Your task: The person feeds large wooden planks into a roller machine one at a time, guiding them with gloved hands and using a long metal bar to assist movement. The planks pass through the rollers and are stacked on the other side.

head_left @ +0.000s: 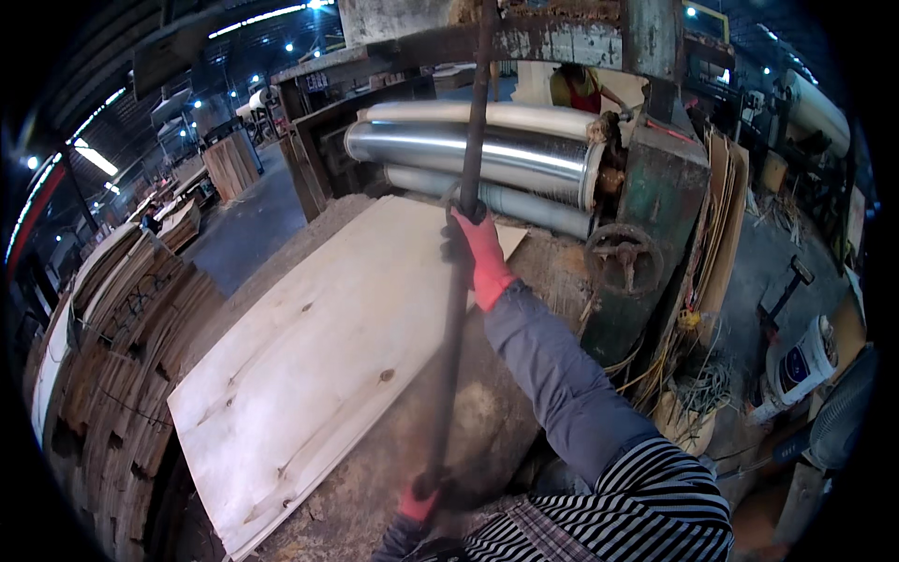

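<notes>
A long dark pole [476,122] runs from the top of the view, in front of the rollers, down toward my body. My right hand [482,253], in a red and black work glove, is wrapped round its middle with the arm stretched forward. Lower down, my left hand [419,503], gloved the same way, closes round the pole's near end and is partly blurred. Beneath the pole lies a pale wood veneer sheet [309,347] with several knots, on a worn brown table [468,403]. Its far end reaches close to the shiny metal roller [468,155].
A green machine frame [646,215] with a rusty handwheel [624,262] stands right of the rollers. Veneer stacks [131,356] fill the left side. A white bucket [801,361], a hammer [787,290] and a fan [843,421] are at right. Another person [576,89] is behind the machine.
</notes>
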The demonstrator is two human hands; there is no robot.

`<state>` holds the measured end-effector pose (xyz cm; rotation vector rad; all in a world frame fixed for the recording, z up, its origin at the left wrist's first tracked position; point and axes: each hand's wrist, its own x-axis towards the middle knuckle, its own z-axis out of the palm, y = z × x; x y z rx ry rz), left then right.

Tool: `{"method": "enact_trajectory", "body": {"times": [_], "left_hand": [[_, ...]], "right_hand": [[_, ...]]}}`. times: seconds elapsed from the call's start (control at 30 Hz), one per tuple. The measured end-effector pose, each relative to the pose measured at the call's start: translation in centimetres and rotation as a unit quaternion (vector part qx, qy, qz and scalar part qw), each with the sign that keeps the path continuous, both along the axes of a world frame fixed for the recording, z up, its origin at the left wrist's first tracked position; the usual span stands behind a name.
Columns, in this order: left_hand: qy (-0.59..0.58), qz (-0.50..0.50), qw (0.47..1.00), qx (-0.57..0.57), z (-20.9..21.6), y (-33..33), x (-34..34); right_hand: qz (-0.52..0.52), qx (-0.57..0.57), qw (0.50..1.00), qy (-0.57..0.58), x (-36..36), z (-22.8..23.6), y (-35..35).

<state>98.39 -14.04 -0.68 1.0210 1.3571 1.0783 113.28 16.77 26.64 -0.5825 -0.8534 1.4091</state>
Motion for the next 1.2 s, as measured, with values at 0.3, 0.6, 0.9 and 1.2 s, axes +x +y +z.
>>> {"method": "enact_trajectory", "body": {"times": [0.3, 0.6, 0.9, 1.2], "left_hand": [[-0.021, 0.167, 0.985, 0.035, -9.5, -7.6, -1.0], [0.357, 0.129, 0.925, 0.024, 4.6, -9.0, 0.1], [0.036, 0.091, 0.994, -0.054, 14.7, -3.5, -0.4], [0.156, 0.093, 0.983, 0.023, -6.3, -5.6, -7.4]], "right_hand": [[0.039, 0.009, 0.999, 0.001, -0.5, 0.2, -5.9], [0.099, 0.052, 0.990, 0.082, -1.7, 1.0, -9.2], [0.132, 0.041, 0.985, 0.103, -0.8, 6.3, -1.6], [0.115, 0.011, 0.992, 0.058, -3.2, 2.9, -2.5]]}}
